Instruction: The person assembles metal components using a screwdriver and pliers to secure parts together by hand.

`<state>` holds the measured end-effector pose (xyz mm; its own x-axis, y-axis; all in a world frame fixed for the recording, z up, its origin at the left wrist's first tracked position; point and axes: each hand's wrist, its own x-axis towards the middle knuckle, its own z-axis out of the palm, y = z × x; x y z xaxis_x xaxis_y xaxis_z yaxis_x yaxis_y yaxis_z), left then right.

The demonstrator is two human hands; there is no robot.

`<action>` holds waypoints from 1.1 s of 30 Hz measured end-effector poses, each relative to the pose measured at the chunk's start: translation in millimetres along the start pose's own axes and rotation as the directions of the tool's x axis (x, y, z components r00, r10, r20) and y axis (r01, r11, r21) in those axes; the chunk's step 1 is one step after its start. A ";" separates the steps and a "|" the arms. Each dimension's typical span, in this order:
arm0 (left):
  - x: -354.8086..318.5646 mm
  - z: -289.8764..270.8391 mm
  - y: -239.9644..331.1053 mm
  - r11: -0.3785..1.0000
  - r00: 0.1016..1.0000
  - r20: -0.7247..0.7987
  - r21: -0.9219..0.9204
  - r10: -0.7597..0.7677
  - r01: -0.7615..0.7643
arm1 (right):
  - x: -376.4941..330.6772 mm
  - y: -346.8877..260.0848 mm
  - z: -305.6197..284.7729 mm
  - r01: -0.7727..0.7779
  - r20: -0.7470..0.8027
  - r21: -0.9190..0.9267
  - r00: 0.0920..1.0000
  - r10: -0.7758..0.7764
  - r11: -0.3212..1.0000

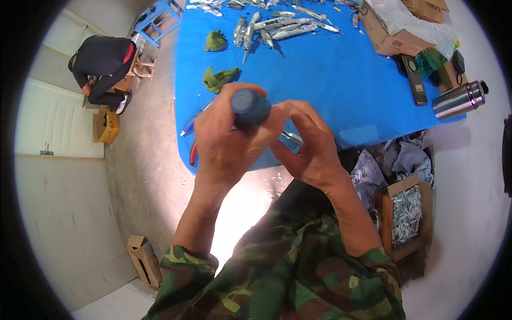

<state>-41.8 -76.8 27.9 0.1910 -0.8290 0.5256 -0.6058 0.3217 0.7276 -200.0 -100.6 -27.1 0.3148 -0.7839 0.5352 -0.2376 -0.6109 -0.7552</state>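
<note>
My left hand (224,141) is closed around a tool with a thick, round dark blue handle (249,106), seen nearly end-on; its working end is hidden. Beside it my right hand (312,146) is closed, thumb and fingers curled about a slim pale metallic piece (292,137), mostly covered. Both hands are close together above the near edge of the blue-covered table (309,74). Partly behind the left hand are red-handled pliers (193,153) and a blue-handled tool (188,128). Crumpled green gloves or cloths (218,80) lie just beyond.
Farther back lies a pile of whitish, pointed stick-like parts (285,26). A cardboard box (386,32), dark rectangular device (415,80) and steel flask (458,101) stand right. Below is a carton of pale scraps (406,216). Another person (104,61) sits bent over at left.
</note>
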 end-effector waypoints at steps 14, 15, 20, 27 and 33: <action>-5.2 -27.3 0.5 0.986 0.982 0.091 -0.009 0.164 -0.164 | 23.2 -2.6 35.1 0.117 -0.067 0.496 0.993 -0.096 0.860; -6.3 -38.4 -12.9 0.995 0.992 0.074 -0.001 0.100 -0.101 | 23.3 -4.0 37.2 0.075 -0.085 0.468 0.996 -0.039 0.880; -31.3 -90.2 -85.3 0.823 0.939 0.056 0.500 -0.340 0.269 | 26.2 -7.3 49.4 -0.013 -0.146 0.462 0.985 0.091 0.887; -85.5 -83.8 -124.0 0.621 0.931 0.128 0.774 -0.341 0.122 | 28.0 -9.6 36.9 -0.116 -0.122 0.396 0.977 0.177 0.911; -76.2 -86.8 -115.0 0.731 0.903 0.097 0.626 -0.419 0.272 | 30.5 1.4 34.3 -0.102 -0.174 0.492 0.962 0.212 0.864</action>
<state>80.4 -11.0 -57.5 0.3516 -0.9276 0.1266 -0.8742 -0.2769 0.3989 -159.2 -121.6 -24.7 0.0920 -0.9028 0.4201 0.2150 -0.3939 -0.8936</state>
